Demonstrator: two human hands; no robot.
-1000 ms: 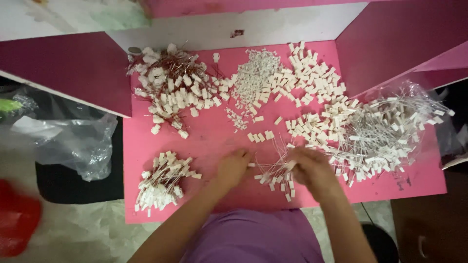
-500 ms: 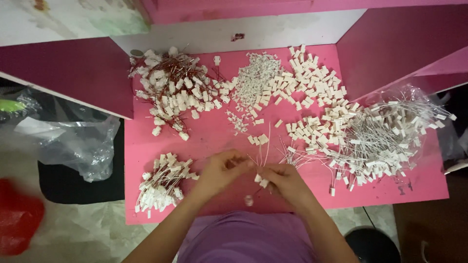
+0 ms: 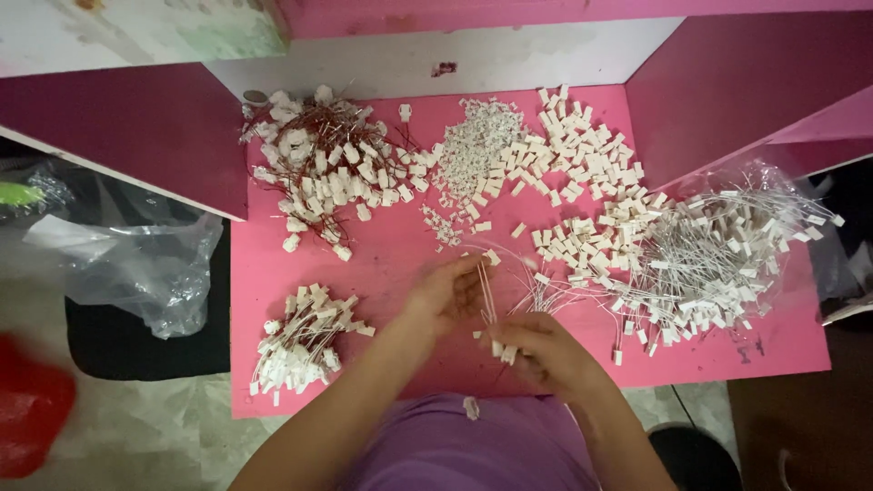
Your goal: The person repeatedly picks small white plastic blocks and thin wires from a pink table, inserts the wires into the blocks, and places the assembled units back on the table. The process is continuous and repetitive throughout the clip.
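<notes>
A thin wire bundle [image 3: 487, 295] with white plugs is pinched at table [image 3: 382, 273] centre, upper end in the left hand [image 3: 446, 295], lower end in the right hand [image 3: 544, 353], fingers closed. Half a second earlier the hands were lower, the bundle not upright. A finished pile [image 3: 300, 341] lies at 9 o'clock, loose wires [image 3: 718, 259] at 3.

Both forearms reach forward and converge. The left hand [image 3: 443, 295] is curled, fingertips pinched toward the right hand [image 3: 536, 350], which sits just below it, fingers closed inward.
</notes>
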